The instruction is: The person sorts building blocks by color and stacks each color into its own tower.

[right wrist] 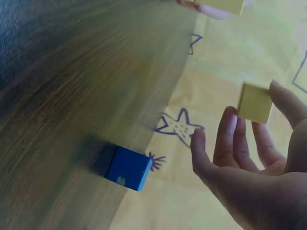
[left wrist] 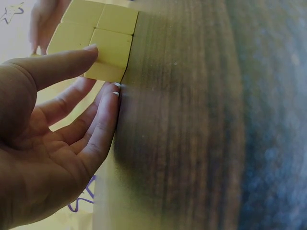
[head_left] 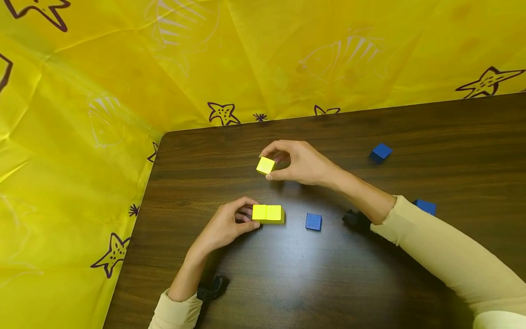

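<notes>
In the head view, the left hand (head_left: 222,226) pinches the near-left end of a block of yellow cubes (head_left: 268,214) on the table. Seen from the left wrist, this yellow block (left wrist: 111,48) is two cubes wide and two high, the thumb on its front face and the fingertips low beside the table. The right hand (head_left: 302,162) holds a single yellow cube (head_left: 265,165) between thumb and fingers, behind the block and apart from it. From the right wrist, that held cube (right wrist: 254,103) appears raised off the table, the index finger standing away from it.
A blue cube (head_left: 313,221) lies just right of the yellow block. Farther back on the right is another blue cube (head_left: 380,153), and a third blue cube (head_left: 425,206) is partly covered by the right sleeve (head_left: 444,251). Yellow patterned cloth (head_left: 263,59) borders the table's back and left edges.
</notes>
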Demonstrator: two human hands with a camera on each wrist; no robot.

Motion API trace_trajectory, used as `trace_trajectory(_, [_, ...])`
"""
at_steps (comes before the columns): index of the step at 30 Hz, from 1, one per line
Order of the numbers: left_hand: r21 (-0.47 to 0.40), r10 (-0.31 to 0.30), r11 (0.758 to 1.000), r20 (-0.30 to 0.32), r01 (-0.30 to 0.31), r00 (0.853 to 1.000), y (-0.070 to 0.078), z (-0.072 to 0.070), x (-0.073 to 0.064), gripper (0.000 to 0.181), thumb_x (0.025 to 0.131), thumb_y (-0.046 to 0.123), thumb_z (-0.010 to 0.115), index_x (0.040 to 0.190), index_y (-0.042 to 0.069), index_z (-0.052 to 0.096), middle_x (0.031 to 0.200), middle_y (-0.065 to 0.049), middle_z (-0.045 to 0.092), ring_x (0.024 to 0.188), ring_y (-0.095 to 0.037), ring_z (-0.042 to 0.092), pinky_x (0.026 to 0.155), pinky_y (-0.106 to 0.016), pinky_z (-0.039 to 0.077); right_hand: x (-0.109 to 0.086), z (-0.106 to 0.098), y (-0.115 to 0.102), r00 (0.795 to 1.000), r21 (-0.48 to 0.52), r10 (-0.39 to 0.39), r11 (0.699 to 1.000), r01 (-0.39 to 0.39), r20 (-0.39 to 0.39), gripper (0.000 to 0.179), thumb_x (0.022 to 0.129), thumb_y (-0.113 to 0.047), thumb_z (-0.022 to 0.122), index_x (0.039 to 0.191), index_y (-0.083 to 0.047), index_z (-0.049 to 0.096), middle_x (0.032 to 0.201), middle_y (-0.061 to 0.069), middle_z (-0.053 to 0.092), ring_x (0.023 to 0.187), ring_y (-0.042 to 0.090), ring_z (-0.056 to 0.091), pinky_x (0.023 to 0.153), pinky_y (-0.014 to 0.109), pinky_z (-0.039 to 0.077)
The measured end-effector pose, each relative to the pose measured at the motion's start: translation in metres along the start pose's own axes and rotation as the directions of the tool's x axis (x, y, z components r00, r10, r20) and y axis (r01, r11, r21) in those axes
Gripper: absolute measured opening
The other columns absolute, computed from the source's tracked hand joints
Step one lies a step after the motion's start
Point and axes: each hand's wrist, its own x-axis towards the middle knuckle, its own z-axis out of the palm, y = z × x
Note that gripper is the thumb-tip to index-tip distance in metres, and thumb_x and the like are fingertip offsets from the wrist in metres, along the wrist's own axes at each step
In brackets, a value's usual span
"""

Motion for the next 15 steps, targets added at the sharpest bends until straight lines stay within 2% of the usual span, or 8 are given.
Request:
trace_trajectory(8, [-0.008,-0.010,1.000,0.013,0.011,1.000,0.000,-0.001,0.000,0.035,0.085,0.004,0.079,0.116,0.005,0.065,0.104,-0.011,0.068,0.088,-0.018,0.066,0.080,-0.030,0.057,-0.009,0.002,-0.008,1.000,0.006,-0.019,1.000,0.019,0.025,0.040,0.081,-0.018,0.083,0.119,-0.017,0.068,0.119,-0.003,0.066,0.100,0.013,0.064,0.088,0.032,0.054])
trace_trajectory(15, [0.000,-0.009,1.000,0.011,0.009,1.000,0.000,0.000,0.001,0.035,0.084,0.005,0.079,0.116,0.005,0.065,0.104,-0.011,0.068,0.088,-0.019,0.065,0.080,-0.030,0.057,-0.017,0.004,-0.016,0.999,-0.012,0.006,1.000,-0.005,0.050,0.039,0.085,-0.014,0.080,0.122,-0.013,0.069,0.116,-0.002,0.069,0.099,0.014,0.067,0.086,0.028,0.056])
